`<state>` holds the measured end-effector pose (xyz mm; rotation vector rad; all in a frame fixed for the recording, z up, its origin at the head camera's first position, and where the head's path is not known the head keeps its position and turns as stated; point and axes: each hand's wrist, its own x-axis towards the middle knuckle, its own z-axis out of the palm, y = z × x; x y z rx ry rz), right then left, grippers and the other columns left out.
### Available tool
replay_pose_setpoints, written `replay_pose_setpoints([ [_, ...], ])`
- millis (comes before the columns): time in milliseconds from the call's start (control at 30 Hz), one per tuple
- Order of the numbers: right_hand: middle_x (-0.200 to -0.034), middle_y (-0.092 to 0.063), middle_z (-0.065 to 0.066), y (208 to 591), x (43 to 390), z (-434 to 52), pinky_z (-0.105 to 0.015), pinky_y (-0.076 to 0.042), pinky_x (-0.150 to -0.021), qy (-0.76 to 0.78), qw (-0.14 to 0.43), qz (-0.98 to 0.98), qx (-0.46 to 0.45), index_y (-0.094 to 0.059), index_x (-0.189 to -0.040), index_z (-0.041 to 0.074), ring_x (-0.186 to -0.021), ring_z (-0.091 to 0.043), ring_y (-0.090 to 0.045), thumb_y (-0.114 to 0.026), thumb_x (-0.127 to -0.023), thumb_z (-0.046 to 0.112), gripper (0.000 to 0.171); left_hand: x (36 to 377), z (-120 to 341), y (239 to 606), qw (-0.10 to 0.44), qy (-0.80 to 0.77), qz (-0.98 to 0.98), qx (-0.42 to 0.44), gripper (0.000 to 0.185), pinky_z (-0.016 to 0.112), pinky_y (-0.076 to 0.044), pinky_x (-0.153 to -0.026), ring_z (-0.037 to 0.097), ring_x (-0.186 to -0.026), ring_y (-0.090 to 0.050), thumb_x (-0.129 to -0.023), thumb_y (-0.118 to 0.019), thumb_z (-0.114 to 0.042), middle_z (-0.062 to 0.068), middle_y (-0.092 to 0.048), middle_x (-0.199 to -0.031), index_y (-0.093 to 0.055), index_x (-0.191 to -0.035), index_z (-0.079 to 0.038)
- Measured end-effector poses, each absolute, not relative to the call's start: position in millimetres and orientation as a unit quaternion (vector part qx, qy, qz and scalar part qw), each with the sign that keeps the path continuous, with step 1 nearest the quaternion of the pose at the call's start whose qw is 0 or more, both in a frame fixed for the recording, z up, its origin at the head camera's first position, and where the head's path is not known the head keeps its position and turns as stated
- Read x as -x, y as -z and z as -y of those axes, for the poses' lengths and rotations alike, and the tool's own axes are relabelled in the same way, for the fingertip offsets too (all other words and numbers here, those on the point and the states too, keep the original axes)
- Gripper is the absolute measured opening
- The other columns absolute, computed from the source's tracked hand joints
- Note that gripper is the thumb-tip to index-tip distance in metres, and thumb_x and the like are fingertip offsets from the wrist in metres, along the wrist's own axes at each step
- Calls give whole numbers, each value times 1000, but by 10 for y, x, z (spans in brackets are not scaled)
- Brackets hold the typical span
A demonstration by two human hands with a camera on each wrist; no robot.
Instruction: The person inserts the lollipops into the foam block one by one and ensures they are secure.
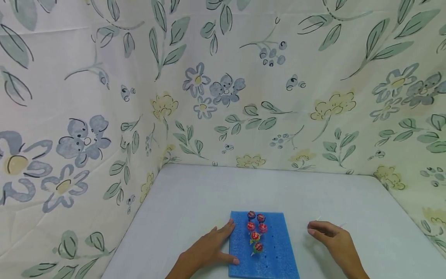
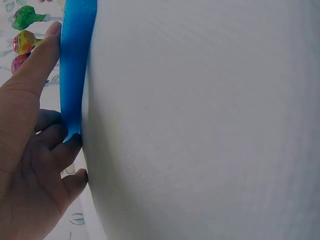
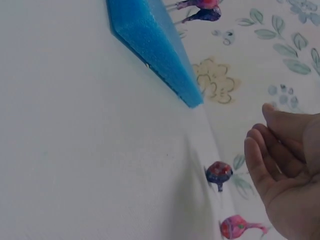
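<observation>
A blue foam block [image 1: 245,269] lies on the white table with several wrapped lollipops [image 1: 255,236] standing upright in it, sticks down. My left hand [image 1: 210,246] rests against its left side, fingers spread; the thumb [image 2: 52,32] touches the upper edge. Bent fingertips touch the block's far end in the left wrist view. To the right of the block, my right hand [image 1: 332,242] hovers over the table, fingers loosely bent and holding nothing visible. Near it on the table are a dark lollipop [image 3: 219,172] and a pink lollipop [image 3: 235,227]; in the head view the hand mostly hides them.
Small dark holes dot the right part of the block. White table surface [image 1: 195,190] surrounds it. A floral cloth [image 1: 244,128] hangs behind the table and along both sides.
</observation>
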<state>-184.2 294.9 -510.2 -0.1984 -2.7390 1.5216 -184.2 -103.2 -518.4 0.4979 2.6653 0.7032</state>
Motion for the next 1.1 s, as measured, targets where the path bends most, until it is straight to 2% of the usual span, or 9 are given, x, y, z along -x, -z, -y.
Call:
replay_pose_setpoints([
  [200,-126,-78,-6,5065,1830,-3147,-13,-55,-80,-479,7,873,90,-75,-132,9,-98,13,-66,-80,-93,49,56,1837,1039,5198,173,-252,-937,-171,110,68,-44,-113,47,-152,-40,-78,-81,-73,-7,-30,-174,-34,-168,-29],
  [433,-133,-74,-10,5002,1863,-3344,-9,-49,-74,-425,10,897,120,-74,-133,9,-93,23,-51,-78,-92,57,63,1845,1049,5206,172,-251,-936,-174,110,68,-43,-114,48,-153,-39,-79,-80,-73,-8,-29,-175,-33,-168,-29],
  [500,-135,-73,-11,5002,1878,-3392,-12,-50,-75,-416,10,901,124,-73,-135,10,-98,13,-61,-78,-92,58,65,1843,1050,5200,173,-250,-937,-172,110,68,-43,-114,47,-153,-39,-79,-80,-73,-8,-29,-175,-33,-168,-29],
  [567,-138,-71,-15,5007,1894,-3436,-23,-54,-84,-414,8,901,128,-72,-136,10,-111,-7,-69,-79,-91,60,68,1843,1051,5200,173,-249,-937,-172,110,68,-43,-114,47,-153,-39,-79,-81,-72,-8,-30,-175,-33,-168,-29],
  [633,-141,-69,-16,5013,1910,-3476,-31,-52,-90,-406,6,904,131,-72,-137,10,-126,-26,-66,-78,-90,61,70,1844,1052,5200,173,-250,-937,-171,109,68,-43,-114,47,-153,-39,-79,-81,-72,-8,-30,-175,-34,-168,-29],
  [700,-142,-68,-16,5020,1923,-3511,-36,-49,-92,-399,7,907,133,-72,-138,10,-133,-35,-60,-78,-90,62,71,1846,1052,5202,173,-251,-937,-170,109,68,-43,-113,47,-153,-39,-79,-81,-72,-8,-30,-175,-34,-168,-29],
  [800,-142,-68,-15,5038,1941,-3547,-37,-47,-91,-386,14,913,130,-73,-136,11,-132,-36,-60,-78,-90,62,69,1852,1048,5207,175,-252,-937,-170,109,68,-43,-114,46,-153,-39,-79,-81,-72,-9,-29,-175,-34,-168,-30],
  [1000,-148,-61,-23,5069,1988,-3588,-65,-42,-108,-399,1,907,131,-69,-139,5,-145,-49,-44,-79,-90,62,76,1860,1043,5212,179,-253,-936,-166,110,67,-43,-114,46,-154,-39,-79,-81,-72,-9,-29,-175,-33,-168,-30],
  [1100,-151,-58,-24,5081,2020,-3605,-69,-36,-113,-402,-17,906,135,-66,-142,3,-148,-51,-39,-78,-90,62,79,1858,1046,5217,181,-256,-935,-166,110,67,-43,-115,45,-154,-38,-79,-81,-72,-9,-29,-175,-33,-168,-30],
])
